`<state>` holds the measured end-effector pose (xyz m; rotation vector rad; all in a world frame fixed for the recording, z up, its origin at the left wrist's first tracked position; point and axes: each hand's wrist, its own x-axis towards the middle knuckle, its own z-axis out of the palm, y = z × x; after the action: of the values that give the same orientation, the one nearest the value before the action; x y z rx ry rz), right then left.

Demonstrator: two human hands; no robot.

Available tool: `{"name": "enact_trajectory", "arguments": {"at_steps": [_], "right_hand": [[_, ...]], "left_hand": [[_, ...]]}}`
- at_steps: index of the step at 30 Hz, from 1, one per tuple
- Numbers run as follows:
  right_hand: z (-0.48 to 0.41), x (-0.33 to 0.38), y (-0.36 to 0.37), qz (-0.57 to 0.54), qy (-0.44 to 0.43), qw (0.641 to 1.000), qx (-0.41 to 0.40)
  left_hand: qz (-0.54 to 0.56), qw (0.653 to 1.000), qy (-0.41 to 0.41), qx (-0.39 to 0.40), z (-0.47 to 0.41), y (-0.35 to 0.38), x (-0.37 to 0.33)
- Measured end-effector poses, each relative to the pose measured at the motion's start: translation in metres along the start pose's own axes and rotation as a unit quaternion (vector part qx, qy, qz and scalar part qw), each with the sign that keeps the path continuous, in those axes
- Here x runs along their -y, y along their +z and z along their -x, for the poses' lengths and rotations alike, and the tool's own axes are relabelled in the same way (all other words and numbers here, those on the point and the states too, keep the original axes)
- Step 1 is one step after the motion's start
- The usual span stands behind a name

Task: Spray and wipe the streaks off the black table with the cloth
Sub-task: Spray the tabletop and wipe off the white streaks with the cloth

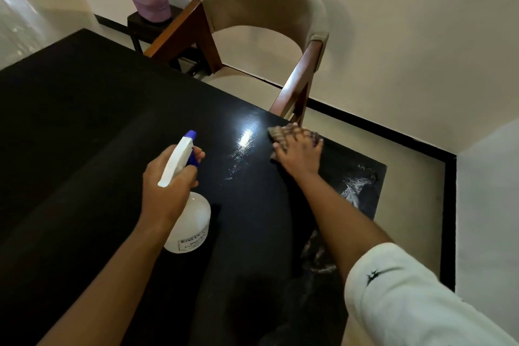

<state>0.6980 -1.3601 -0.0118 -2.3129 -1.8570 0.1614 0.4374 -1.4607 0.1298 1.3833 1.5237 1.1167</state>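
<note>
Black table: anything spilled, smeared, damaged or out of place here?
Chalky white streaks smear the black table near its right edge, with a fainter patch nearer the person, and a wet sheen lies beside the cloth under the right hand. Nothing looks tipped or damaged.

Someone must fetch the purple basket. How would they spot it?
Beyond the far edge of the black table stands a beige padded chair with brown wooden legs. Left of it, against the wall, a small dark side table carries the translucent purple plastic basket, the only purple container in view.
</note>
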Motion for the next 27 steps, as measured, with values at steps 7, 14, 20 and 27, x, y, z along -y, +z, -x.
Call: {"name": "enact_trajectory", "arguments": {"at_steps": [7, 14, 20, 27], "right_hand": [[0.005, 0.044, 0.005, -0.023, 0.047, 0.998, 0.016], [0.020, 0.058, 0.012, -0.002, -0.172, 0.984, 0.049], [-0.012, -0.059, -0.009, -0.004, 0.058, 0.998, -0.023], [0.041, 0.001, -0.003, -0.026, -0.030, 0.999, 0.011]], "left_hand": [[0.018, 1.000, 0.010, -0.007, -0.005, 0.008, -0.001], [0.002, 0.999, 0.041, -0.001, -0.009, 0.013, -0.011], [0.023, 0.999, 0.043, 0.001, 0.002, 0.009, -0.016], [0.036, 0.999, 0.022, -0.012, 0.014, 0.007, -0.014]]}}
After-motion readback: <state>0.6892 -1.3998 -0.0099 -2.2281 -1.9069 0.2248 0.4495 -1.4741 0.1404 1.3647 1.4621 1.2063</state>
